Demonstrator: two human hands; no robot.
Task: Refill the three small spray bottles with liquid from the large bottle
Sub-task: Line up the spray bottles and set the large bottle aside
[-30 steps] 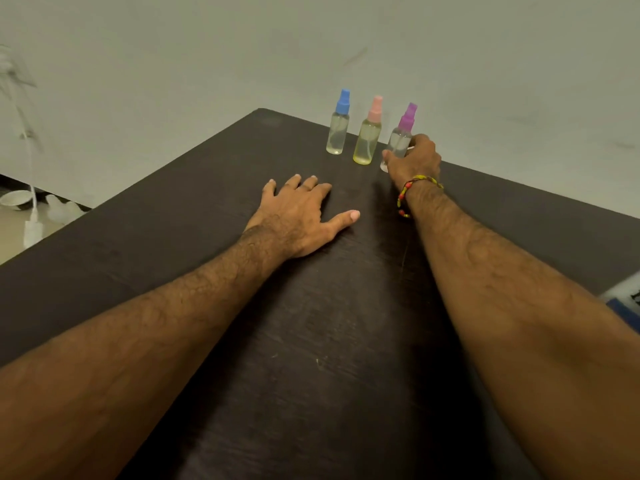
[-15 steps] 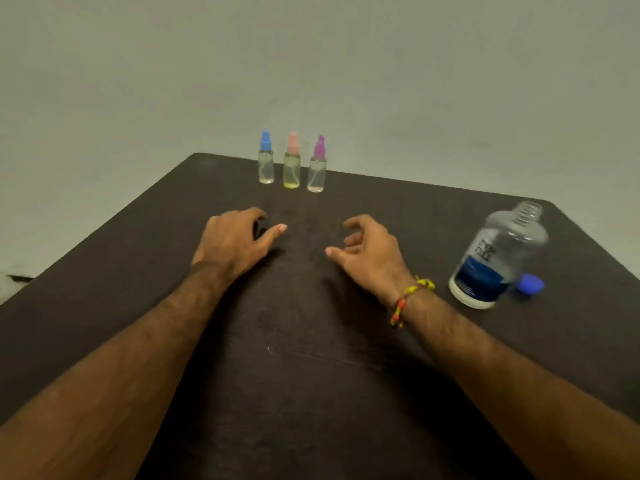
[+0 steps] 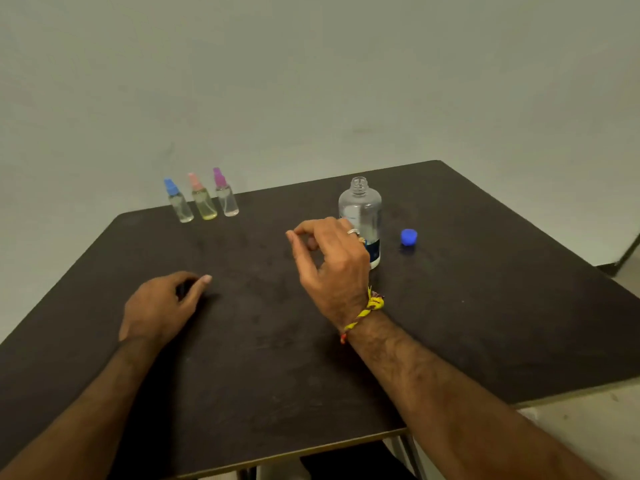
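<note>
Three small spray bottles stand in a row at the table's far left: blue-capped (image 3: pixel 180 206), pink-capped (image 3: pixel 204 202) holding yellowish liquid, and purple-capped (image 3: pixel 225 199). The large clear bottle (image 3: pixel 362 206) stands upright and uncapped at the far middle. Its blue cap (image 3: pixel 408 236) lies to its right. My right hand (image 3: pixel 332 265), raised with loosely curled fingers, hovers just in front of the large bottle's lower half and holds nothing. My left hand (image 3: pixel 159 308) rests on the table with fingers loosely curled, holding nothing.
The dark table (image 3: pixel 263 358) has its near edge at the bottom and its right edge close to the cap. A plain wall stands behind it. Pale floor shows at the right.
My right hand has lifted and moved right, up to the large bottle. My left hand has drawn back a little. The view has swung to the right.
</note>
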